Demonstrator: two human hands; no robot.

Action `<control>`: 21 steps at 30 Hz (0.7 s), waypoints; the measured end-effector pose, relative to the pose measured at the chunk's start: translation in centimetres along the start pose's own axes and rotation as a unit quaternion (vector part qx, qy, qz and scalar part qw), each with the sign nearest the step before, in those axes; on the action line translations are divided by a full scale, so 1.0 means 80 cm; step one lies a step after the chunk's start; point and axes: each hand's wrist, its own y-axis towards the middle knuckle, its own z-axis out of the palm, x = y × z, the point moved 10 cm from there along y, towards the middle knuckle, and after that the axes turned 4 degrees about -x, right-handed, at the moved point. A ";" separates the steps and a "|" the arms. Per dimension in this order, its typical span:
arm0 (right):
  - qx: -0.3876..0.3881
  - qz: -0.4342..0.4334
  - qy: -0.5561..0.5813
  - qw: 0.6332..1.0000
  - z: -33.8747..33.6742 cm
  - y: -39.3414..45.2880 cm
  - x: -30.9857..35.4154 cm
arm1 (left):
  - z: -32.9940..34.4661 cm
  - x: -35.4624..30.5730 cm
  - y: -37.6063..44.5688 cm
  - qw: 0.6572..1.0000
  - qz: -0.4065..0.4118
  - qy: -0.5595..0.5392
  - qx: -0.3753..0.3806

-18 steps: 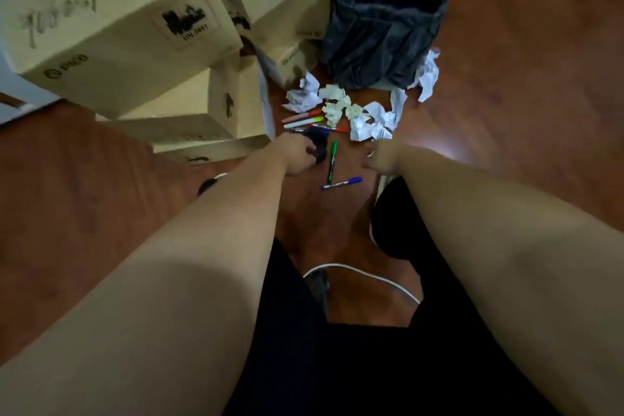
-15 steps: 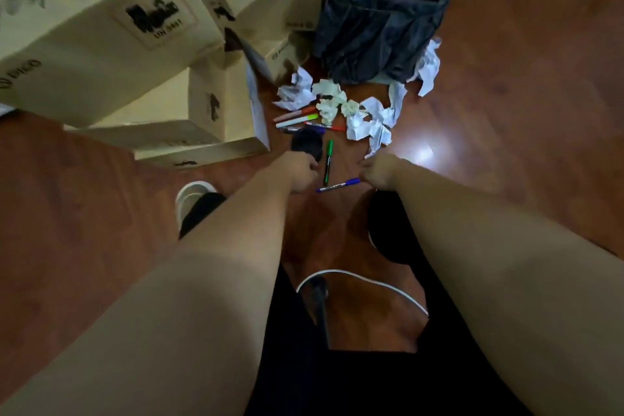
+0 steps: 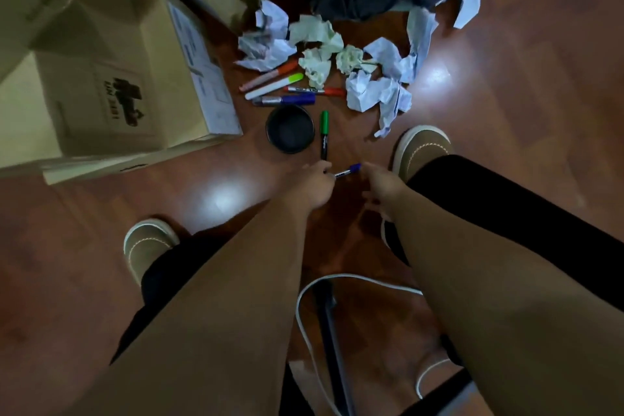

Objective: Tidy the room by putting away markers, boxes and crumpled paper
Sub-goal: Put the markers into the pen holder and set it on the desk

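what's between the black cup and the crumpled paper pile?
In the head view, the green marker lies lengthwise on the floor right of the black cup; beyond it, only bare floor until the crumpled paper.

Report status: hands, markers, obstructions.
Left hand and right hand on blue marker. Cup empty, upright. Five markers, crumpled paper on floor. Nothing blocking.

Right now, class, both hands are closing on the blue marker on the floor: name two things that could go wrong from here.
1. The left hand and right hand both reach the blue marker; they could fumble it so it rolls off.
2. The black cup stands just beyond, with the green marker beside it; a careless reach might tip the cup or knock that marker away.
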 end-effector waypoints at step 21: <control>-0.116 -0.016 0.131 0.984 -0.015 0.077 0.032 | -0.002 -0.031 0.024 0.991 0.097 0.067 -0.062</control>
